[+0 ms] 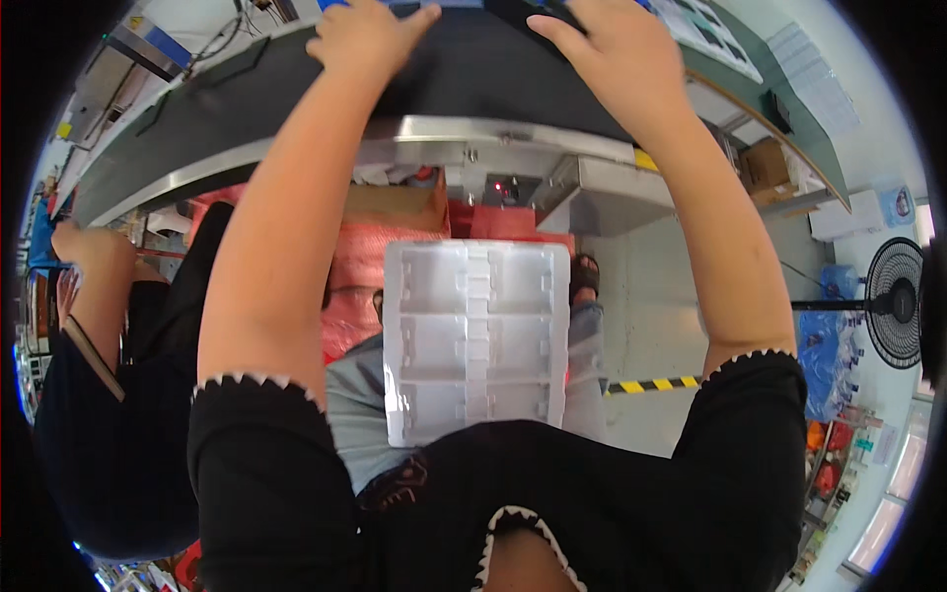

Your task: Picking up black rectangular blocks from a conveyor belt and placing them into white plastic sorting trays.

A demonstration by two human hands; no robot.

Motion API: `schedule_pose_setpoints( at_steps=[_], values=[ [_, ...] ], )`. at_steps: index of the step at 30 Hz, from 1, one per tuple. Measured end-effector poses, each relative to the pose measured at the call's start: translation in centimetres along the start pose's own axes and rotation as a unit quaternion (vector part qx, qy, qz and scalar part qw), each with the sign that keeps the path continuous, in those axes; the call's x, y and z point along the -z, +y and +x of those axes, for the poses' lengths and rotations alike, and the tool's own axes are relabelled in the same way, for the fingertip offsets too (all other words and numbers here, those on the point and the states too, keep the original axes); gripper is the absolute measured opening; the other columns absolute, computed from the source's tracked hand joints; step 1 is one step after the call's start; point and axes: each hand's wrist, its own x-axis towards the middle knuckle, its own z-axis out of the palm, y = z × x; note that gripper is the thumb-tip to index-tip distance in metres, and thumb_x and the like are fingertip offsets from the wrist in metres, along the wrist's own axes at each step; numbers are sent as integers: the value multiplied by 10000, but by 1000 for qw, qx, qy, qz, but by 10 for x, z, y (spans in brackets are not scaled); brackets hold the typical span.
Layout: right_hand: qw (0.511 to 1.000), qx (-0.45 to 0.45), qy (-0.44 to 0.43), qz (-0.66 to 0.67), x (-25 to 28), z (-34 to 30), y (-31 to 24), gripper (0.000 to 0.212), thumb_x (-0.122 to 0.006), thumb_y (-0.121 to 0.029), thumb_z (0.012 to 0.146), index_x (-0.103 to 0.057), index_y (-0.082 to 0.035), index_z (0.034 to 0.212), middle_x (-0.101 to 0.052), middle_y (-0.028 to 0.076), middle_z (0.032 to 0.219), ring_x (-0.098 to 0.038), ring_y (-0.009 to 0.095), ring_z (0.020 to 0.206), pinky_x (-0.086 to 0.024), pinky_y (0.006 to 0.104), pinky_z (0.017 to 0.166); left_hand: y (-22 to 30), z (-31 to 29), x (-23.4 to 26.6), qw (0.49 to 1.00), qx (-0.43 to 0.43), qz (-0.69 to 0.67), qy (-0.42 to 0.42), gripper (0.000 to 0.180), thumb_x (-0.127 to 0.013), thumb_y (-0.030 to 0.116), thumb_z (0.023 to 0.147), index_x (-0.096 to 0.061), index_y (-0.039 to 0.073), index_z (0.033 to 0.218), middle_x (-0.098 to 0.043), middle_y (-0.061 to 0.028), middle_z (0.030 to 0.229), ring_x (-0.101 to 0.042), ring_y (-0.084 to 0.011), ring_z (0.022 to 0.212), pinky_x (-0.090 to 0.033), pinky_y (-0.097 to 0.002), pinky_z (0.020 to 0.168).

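Observation:
Both my arms stretch forward over a dark conveyor belt (473, 69). My left hand (363, 37) is at the top edge of the view, thumb stretched out to the right and fingertips partly cut off. Across from it, my right hand (631, 64) has its thumb pointing left, apart from the fingers; the upper edge crops it too. Blue material (444, 3) shows between the hands, and a black piece (523, 14) lies close to my right thumb. On my lap rests a white plastic tray (475, 340) with several moulded compartments, with no parts visible in them.
A metal rail (424, 128) edges the belt. Below it are red bubble wrap (360, 316) and a cardboard box (395, 205). A co-worker's arm (104, 266) is at the left. To the right stand a green-topped table (789, 128) and a black fan (896, 301).

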Motion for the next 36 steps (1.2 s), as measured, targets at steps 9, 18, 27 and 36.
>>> schedule_pose_setpoints(
  at_steps=[9,18,27,36],
  values=[
    [712,-476,-298,421,-31,-217,-75,426,-550,-334,896,-510,9,647,-497,74,604,-429,161,564,-369,319,550,33,5,4,974,79,179,-112,684,-690,474,682,-575,-46,1110,-571,-252,1105,-527,-348,1103,-429,-378,928],
    [823,-353,-440,63,-85,-259,-81,631,-332,-498,933,-620,4,683,-627,208,747,-624,374,741,-494,443,641,-5,-150,44,931,-364,24,15,778,-768,264,620,-432,5,1273,-506,-188,1191,-484,-349,1079,-379,-453,923],
    [826,-305,-407,243,-25,-206,-72,593,-463,-502,897,-607,14,642,-591,157,622,-570,290,585,-441,389,597,-105,-249,-35,887,-312,56,-336,756,-702,269,706,-365,-3,1325,-357,-174,1364,-362,-332,1240,-303,-462,1020],
    [919,-188,-30,345,40,-59,-36,406,-588,-374,866,-575,-31,649,-519,-6,593,-454,82,560,-364,247,547,-107,-278,-49,895,-270,146,-324,539,-502,159,858,-351,51,1364,-235,-109,1476,-216,-288,1367,-175,-507,1097]
  ],
)
